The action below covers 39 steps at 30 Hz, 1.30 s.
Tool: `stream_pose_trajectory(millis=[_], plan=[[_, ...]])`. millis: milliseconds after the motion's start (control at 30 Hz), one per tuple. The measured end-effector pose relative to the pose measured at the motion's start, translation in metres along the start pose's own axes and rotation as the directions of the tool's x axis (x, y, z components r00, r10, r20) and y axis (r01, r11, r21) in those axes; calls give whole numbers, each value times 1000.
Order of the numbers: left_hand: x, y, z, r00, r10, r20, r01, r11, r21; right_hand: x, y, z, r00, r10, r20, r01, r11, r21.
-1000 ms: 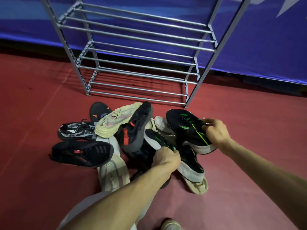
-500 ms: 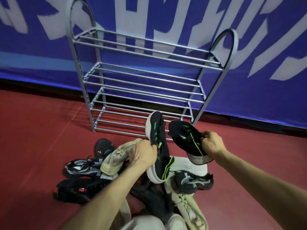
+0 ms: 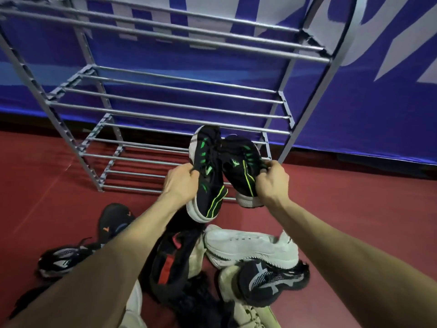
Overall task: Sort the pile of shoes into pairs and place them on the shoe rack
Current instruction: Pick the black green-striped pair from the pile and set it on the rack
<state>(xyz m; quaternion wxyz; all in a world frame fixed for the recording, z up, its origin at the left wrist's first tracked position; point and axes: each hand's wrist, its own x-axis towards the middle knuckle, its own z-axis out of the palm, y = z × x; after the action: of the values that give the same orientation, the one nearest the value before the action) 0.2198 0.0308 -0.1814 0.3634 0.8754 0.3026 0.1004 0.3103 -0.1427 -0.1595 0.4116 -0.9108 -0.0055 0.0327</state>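
Both black-and-green sneakers look light and soft, so the left hand fingers close around one sneaker at the collar and the right hand fingers close around the other sneaker.

matching black-green shoes held aloft, empty grey rack, pile below

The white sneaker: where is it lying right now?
In the head view the white sneaker lies on its side on the red floor, lower centre-right, below the held black-and-green pair and just above a black-and-grey shoe.
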Motion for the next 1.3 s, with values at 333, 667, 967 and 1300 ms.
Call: stream_pose_trajectory(millis=[333, 667, 967, 1300], plan=[[121, 38, 40, 996, -87, 17, 85, 992, 89, 80, 9, 25, 999, -43, 9, 42, 999, 34], [120, 34, 57, 970, -234, -62, 224, 965, -137, 63, 41, 50, 817, -525, 239, 572, 685, -451], [32, 21, 61, 953, -302, -38, 276, 911, -306, 20, 44, 21, 743, -643, 183, 656, 649, -385], [-101, -26, 106, 901, -213, 379, 281, 950, -134, -35, 117, 10, 858, -235, 457, 509, 507, -696]])
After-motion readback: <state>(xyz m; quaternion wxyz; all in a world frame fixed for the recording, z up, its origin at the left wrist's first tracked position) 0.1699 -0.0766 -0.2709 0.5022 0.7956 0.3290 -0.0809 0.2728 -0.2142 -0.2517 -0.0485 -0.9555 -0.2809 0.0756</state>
